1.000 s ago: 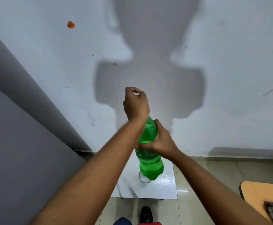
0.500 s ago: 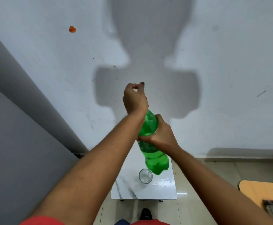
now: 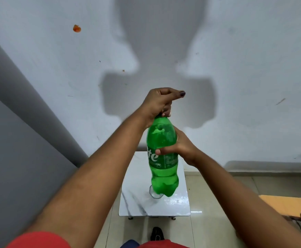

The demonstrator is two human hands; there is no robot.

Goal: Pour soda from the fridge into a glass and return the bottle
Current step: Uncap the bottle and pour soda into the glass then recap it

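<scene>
A green soda bottle (image 3: pixel 162 158) is held upright in the air above a small white marble-look table (image 3: pixel 139 203). My right hand (image 3: pixel 178 145) is wrapped around its middle, at the label. My left hand (image 3: pixel 160 102) is closed over the bottle's top, so the cap is hidden. A clear glass (image 3: pixel 155 194) stands on the table, mostly covered by the bottle's base; only its near rim shows.
A grey fridge side (image 3: pixel 21 158) fills the left. A white wall (image 3: pixel 235 68) stands right behind the table. A wooden surface (image 3: pixel 289 204) with a dark object sits at the lower right. My foot (image 3: pixel 157 233) is on the tiled floor below the table.
The bottle has swung from a tilt back to upright and now covers most of the glass. My left hand stays clamped on the top, its thumb now pointing right.
</scene>
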